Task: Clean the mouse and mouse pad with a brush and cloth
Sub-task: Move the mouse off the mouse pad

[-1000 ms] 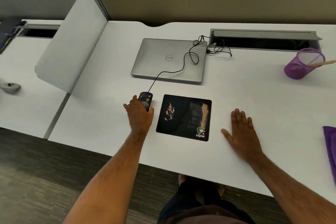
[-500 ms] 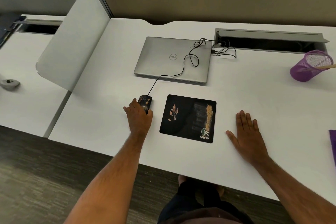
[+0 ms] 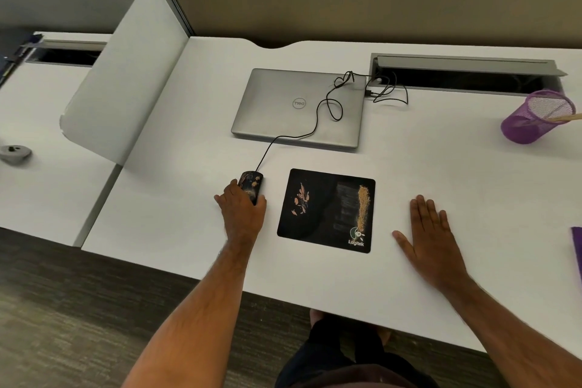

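The white counter point(image 3: 409, 173) is carrying a closed silver laptop point(image 3: 299, 107) at the back, a black mouse pad point(image 3: 324, 214) nearer the front edge, and a corded mouse point(image 3: 252, 184) just left of it. A purple mesh cup point(image 3: 535, 116) is lying tipped at the far right, and a purple cloth point(image 3: 578, 249) is showing at the right edge.

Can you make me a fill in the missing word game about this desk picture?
1. The left hand holds the ____.
2. The right hand lies flat on the ____.
3. The laptop lid is ____.
4. The mouse pad lies between the two ____.

Missing words: mouse; desk; closed; hands
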Available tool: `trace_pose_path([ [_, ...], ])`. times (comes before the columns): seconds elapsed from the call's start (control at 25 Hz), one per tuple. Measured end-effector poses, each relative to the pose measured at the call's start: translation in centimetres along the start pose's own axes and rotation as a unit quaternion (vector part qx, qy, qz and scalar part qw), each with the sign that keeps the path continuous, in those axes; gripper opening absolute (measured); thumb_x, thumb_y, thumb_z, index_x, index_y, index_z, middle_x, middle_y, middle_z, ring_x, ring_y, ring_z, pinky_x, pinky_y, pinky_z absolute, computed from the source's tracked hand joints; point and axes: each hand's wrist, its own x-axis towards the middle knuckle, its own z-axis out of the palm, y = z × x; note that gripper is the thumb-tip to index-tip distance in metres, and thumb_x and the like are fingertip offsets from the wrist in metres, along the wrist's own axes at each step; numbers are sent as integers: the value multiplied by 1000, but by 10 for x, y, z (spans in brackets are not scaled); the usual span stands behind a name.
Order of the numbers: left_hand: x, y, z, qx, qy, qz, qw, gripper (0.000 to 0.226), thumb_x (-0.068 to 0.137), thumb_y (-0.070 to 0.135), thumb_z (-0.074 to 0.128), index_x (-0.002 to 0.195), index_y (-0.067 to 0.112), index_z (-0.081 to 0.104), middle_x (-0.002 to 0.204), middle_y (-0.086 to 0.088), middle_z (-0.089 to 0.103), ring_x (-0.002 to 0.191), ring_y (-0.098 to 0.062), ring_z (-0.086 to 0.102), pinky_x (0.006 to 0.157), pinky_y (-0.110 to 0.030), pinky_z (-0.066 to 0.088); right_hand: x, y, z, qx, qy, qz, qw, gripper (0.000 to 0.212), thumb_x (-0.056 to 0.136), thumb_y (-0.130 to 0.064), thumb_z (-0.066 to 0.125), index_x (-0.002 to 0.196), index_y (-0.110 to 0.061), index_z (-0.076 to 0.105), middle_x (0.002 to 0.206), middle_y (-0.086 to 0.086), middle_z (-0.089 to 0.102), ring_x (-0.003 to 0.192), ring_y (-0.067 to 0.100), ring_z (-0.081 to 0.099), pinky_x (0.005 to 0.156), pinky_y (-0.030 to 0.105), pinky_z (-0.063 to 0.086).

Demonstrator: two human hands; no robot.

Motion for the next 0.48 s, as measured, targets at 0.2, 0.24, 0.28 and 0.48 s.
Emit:
trace_pose_path([
  [0.2, -4, 7, 0, 23, 15, 24, 999, 80, 93, 38, 71, 150, -4, 34, 150, -20, 44, 142, -39, 40, 127, -54, 14, -1, -3, -4, 1, -15, 4, 1000, 89, 99, -65, 18, 163, -2, 11, 171, 16, 10, 159, 31, 10, 129, 49, 12],
  [0.24, -4, 10, 0, 24, 19, 34, 999, 78, 93, 38, 71, 149, -3, 35, 150, -20, 45, 142, -38, 40, 127, -54, 14, -1, -4, -6, 2, -19, 5, 1000, 90, 99, -66, 16, 163, -3, 10, 172, 16, 9, 159, 30, 8, 129, 49, 12],
  [0.28, -6, 14, 2, 22, 25, 47, 998, 76, 93, 36, 72, 148, -2, 36, 149, -19, 45, 142, -38, 40, 127, -54, 14, -1, -4, -8, 5, -23, 6, 1000, 90, 99, -66, 15, 163, -3, 10, 172, 15, 8, 159, 30, 6, 129, 49, 12],
  [0.48, -15, 44, 12, -13, 19, 81, 996, 82, 94, 39, 72, 153, -3, 32, 155, -20, 41, 148, -37, 33, 128, -49, 18, -2, -2, -15, 23, -24, -2, 999, 97, 95, -71, -8, 162, -3, 9, 171, 13, 3, 159, 29, 4, 129, 43, 4],
])
